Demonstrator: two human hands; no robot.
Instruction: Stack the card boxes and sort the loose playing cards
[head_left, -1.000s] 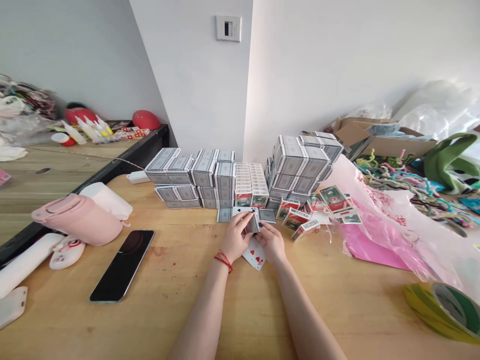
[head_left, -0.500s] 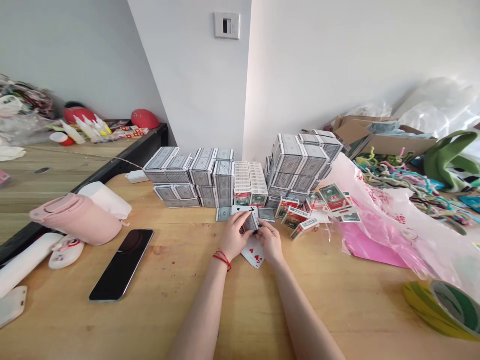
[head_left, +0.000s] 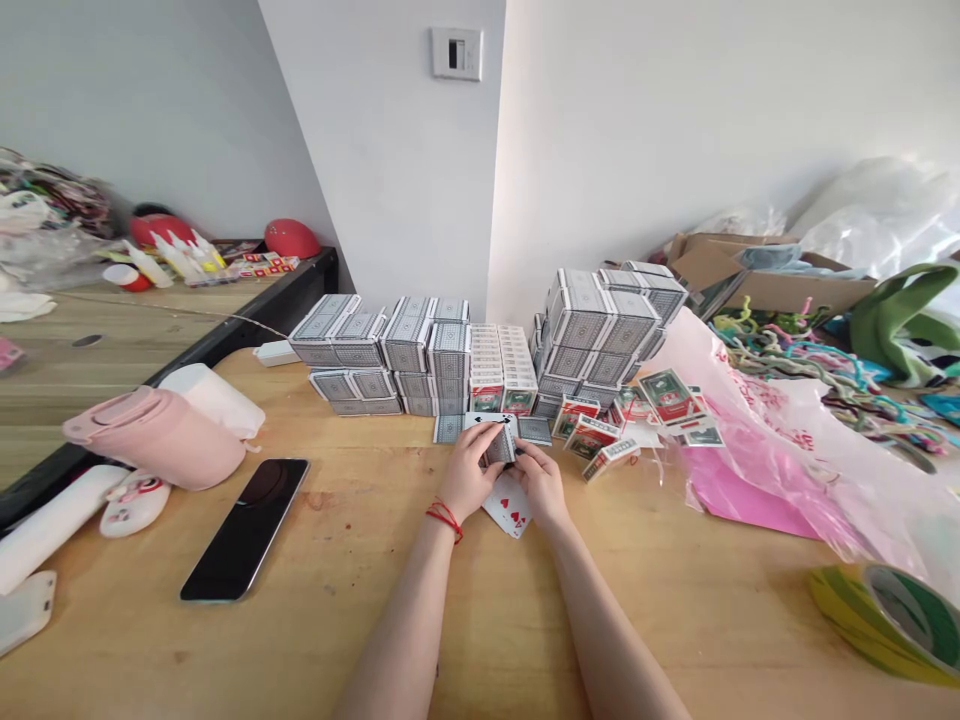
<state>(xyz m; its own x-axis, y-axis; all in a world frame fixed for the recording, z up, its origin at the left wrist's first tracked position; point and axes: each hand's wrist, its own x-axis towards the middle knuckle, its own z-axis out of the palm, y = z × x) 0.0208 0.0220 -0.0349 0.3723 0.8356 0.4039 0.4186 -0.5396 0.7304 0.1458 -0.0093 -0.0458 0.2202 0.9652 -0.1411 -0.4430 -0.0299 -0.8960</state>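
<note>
Between my hands is a small block of patterned-back playing cards (head_left: 498,446). My left hand (head_left: 469,468), with a red string at the wrist, grips it from the left, and my right hand (head_left: 540,482) has its fingers closed on its right edge. Under my hands lies a face-up heart card (head_left: 511,506) on the wooden table. Just beyond them a face-up spade card (head_left: 480,418) shows, partly covered by my left hand. A patterned card back (head_left: 448,429) lies to its left and another card back (head_left: 534,430) to its right.
Grey patterned card blocks (head_left: 341,345) are stacked at the back left, with more card blocks (head_left: 589,320) back right. Card boxes (head_left: 592,436) lie right of my hands, near pink plastic (head_left: 765,490). A phone (head_left: 246,530), pink tumbler (head_left: 161,435) and tape roll (head_left: 885,615) sit around.
The block of cards between my hands has tilted slightly, so its patterned side shows a little more. My hands stay almost in the same place.
</note>
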